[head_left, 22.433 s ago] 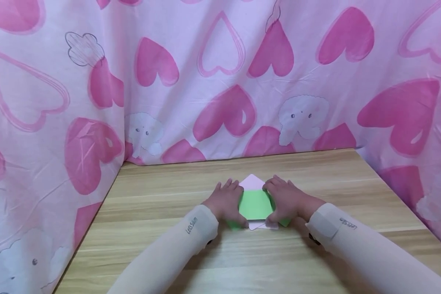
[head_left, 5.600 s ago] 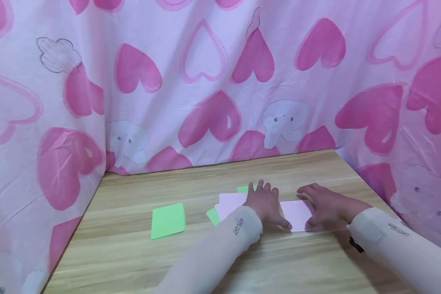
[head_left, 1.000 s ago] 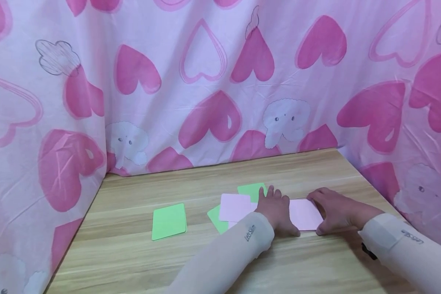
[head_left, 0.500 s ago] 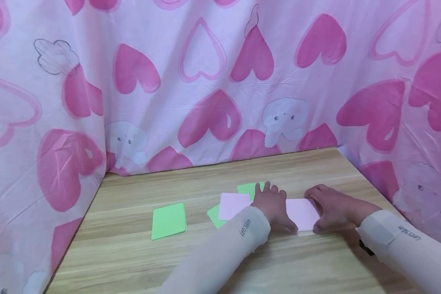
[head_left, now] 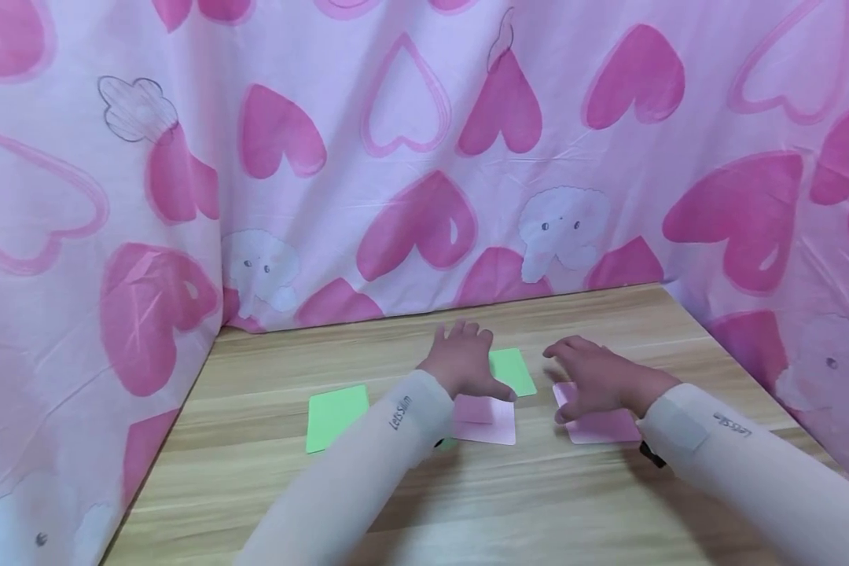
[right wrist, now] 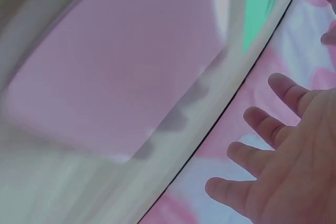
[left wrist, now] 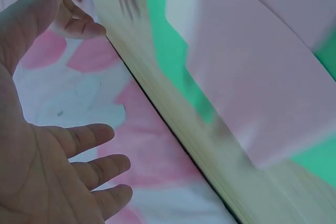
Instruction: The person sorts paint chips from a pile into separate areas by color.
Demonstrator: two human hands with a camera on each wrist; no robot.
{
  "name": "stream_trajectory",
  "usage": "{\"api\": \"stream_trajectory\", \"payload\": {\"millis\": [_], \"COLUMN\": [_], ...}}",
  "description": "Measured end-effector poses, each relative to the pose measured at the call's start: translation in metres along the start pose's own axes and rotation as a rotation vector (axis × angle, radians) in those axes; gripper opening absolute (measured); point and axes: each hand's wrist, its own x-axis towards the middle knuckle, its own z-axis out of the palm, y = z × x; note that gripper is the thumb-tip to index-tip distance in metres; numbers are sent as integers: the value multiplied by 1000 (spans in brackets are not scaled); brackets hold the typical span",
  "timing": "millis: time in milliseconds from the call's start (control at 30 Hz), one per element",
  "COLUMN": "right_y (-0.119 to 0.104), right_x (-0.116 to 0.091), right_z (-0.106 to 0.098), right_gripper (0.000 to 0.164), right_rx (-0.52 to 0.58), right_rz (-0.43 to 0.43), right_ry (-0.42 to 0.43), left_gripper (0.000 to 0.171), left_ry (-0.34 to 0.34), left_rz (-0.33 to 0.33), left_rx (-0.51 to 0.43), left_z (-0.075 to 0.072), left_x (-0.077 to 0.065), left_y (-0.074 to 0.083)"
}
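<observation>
My left hand hovers over the middle group of cards, fingers spread and holding nothing. That group has overlapping pink cards, a green card behind and a green corner in front; my hand and sleeve cover part of it. Farther right, my right hand hangs above a pink card, its fingers loosely bent and nothing in them. Seen from the left wrist, the palm is bare beside the pink cards. In the right wrist view, a shadow borders the pink card.
A squarish green card lies apart on the left, partly behind my left sleeve. The wooden table meets a pink heart-patterned cloth at the back and on both sides.
The cards once lay in one stack and are now spread apart. Over the last half second, both hands have come off the right pink card; the left moved left over the middle cards.
</observation>
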Motion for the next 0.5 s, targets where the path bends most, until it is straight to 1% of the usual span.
{"api": "stream_trajectory", "payload": {"millis": [100,167,267,367,500], "right_y": [-13,-21,-32,-42,-55], "right_x": [10,17,28,38,47], "right_z": [3,6,13,20,27], "right_gripper": [103,103,102,102,101], "right_rx": [1,4,10,18,4], "right_rz": [-14,-21,-16,-9,-7], "right_ry": [-9,-12,-17,-18,-14], "left_gripper": [107,106,106,105,103], "left_ry": [-15,-22,-29,-38,-59], "left_rz": [-13,-21,-22,-9,-9], "left_rx": [-28,-50,-58,-50,-86], "left_z": [-2,-2,5,12,19], "left_x": [-6,-9,-12,-14,-18], "left_y": [-14,-23,-37,-49,-62]}}
